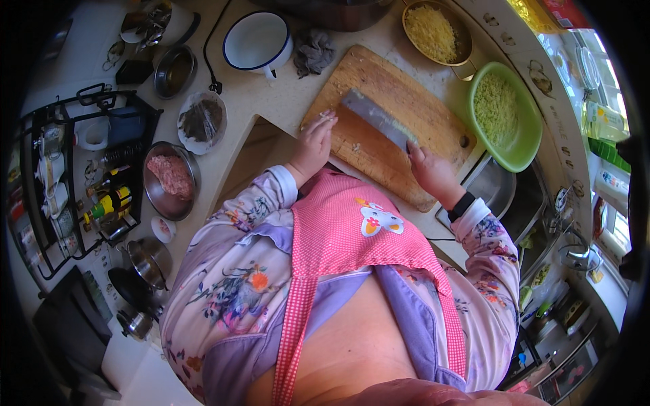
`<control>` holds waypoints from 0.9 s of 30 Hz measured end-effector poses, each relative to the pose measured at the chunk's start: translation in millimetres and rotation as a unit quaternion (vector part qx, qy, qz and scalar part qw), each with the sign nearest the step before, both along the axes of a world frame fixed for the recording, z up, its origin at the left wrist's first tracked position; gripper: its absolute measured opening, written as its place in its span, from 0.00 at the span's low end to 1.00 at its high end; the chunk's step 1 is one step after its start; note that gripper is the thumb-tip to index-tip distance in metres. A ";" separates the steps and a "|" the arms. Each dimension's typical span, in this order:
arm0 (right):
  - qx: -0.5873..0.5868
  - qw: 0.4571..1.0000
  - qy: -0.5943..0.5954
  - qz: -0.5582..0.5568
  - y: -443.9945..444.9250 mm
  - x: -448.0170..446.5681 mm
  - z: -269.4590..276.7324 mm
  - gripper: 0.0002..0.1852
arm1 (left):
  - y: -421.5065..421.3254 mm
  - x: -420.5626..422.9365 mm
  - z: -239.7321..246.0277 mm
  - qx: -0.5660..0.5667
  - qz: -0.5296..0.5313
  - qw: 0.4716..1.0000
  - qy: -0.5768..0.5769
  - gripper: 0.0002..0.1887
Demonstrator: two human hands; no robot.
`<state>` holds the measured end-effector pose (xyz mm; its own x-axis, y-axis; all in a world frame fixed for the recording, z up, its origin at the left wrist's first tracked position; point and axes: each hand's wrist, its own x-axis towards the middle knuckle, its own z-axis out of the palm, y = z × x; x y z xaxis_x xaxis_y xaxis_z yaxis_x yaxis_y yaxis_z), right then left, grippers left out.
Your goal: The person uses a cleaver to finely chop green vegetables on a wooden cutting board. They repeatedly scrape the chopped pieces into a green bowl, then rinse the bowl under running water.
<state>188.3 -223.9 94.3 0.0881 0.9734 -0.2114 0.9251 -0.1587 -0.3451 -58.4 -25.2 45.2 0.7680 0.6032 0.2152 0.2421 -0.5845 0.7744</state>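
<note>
A wooden cutting board [391, 86] lies aslant on the counter, with small pale food bits on it. My right hand [432, 170] grips the handle end of a cleaver [378, 117], whose broad steel blade lies over the board with green-white bits along one edge. At the board's left edge is my left hand [315, 143], its fingers extended and close together, with pale bits on the fingertips; I see nothing held in it. Right of the board a green plastic basin [530, 134] holds finely chopped pale green vegetable. Above it, a brass-coloured pan [468, 53] contains yellow shredded food.
Beyond the board stand a white enamel mug [256, 40] and a crumpled grey cloth [314, 51]. To the left are a steel bowl [190, 205] of minced meat, a plastic-covered bowl [202, 122] and a black rack [147, 109] with bottles. A sink [492, 185] lies at right.
</note>
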 end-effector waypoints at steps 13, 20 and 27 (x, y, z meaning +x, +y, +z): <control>0.088 0.992 -0.052 0.071 57.0 39.3 -29.5 0.20 | -25.4 -16.6 -29.6 0.039 0.014 0.994 0.104 0.30; 0.017 0.996 0.015 0.084 -15.9 -3.0 -6.4 0.20 | -19.5 -24.2 -35.2 0.004 0.013 0.999 0.049 0.30; 0.037 0.993 -0.035 -0.106 -29.3 -20.6 -7.7 0.18 | -14.3 -11.5 -38.6 0.068 -0.027 0.995 0.065 0.25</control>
